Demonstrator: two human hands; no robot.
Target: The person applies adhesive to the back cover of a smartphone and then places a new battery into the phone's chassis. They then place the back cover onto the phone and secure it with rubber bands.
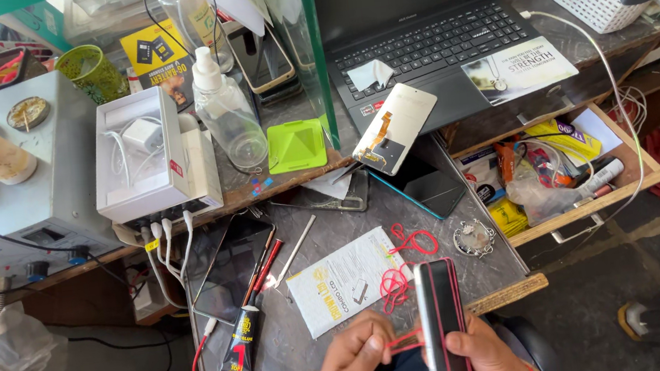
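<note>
Standing on edge, the phone (443,327) runs lengthwise away from both hands.

Both hands (352,367) and the phone (443,327) run off the bottom edge; wrists unseen.

Both hands are bare, no sleeves showing.

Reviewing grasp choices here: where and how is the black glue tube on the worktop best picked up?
Grip the glue tube across its flat middle body, coming from above. It lies flat and free on the worktop, nozzle pointing up toward the pens, its long sides look clear, and the left hand is nearest.
</note>
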